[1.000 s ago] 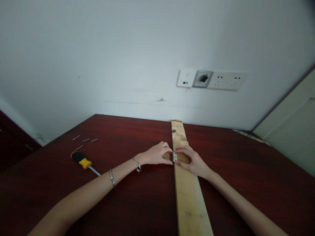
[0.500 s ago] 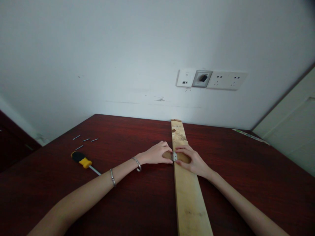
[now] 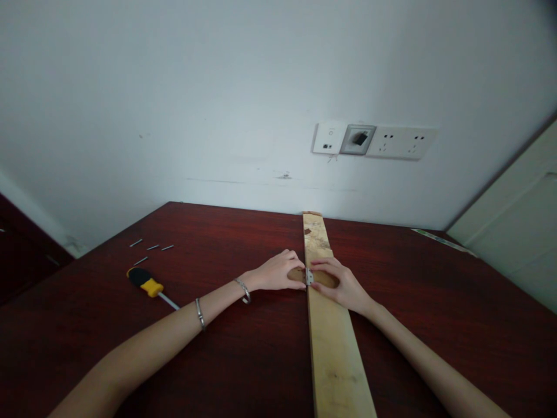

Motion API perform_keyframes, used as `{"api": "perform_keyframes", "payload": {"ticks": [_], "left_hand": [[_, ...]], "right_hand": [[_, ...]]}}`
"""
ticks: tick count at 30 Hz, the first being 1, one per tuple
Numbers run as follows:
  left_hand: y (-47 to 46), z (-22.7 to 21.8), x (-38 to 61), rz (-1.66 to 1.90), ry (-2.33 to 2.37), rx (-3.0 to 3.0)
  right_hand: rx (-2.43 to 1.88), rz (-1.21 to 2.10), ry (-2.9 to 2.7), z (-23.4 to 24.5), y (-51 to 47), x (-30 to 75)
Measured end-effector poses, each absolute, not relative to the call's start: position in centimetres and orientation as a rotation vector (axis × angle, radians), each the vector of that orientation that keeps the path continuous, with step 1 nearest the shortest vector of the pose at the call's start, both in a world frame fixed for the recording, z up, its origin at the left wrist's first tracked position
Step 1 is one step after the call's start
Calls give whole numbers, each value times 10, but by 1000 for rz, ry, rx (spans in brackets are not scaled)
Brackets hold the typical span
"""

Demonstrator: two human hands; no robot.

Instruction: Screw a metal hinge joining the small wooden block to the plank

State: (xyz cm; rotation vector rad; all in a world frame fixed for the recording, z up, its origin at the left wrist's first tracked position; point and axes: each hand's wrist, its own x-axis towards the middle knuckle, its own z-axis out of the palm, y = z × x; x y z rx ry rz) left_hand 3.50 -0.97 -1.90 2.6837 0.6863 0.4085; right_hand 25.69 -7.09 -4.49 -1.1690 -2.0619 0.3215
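A long pale wooden plank [image 3: 335, 354] lies lengthwise on the dark red table [image 3: 239, 348], running from the wall towards me. A small silver hinge [image 3: 308, 276] sits at the plank's left edge. My left hand [image 3: 276, 271] rests on the table beside the plank, its fingers curled and pinching the hinge from the left. My right hand [image 3: 342, 283] lies on top of the plank, with its fingertips pressed on the hinge from the right. Two bracelets are on my left arm.
A screwdriver with a yellow and black handle [image 3: 148, 284] lies on the table at the left. Beyond it lie several small screws [image 3: 150, 248]. Wall sockets [image 3: 374, 140] are above the plank's far end. A pale door [image 3: 513, 232] is at the right.
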Motion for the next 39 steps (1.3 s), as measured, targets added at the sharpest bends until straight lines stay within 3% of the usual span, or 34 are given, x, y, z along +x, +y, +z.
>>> {"api": "perform_keyframes", "payload": {"ticks": [39], "left_hand": [[-9, -16, 35, 261, 767, 2751]], "right_hand": [[-1159, 329, -2027, -48, -69, 257]]}}
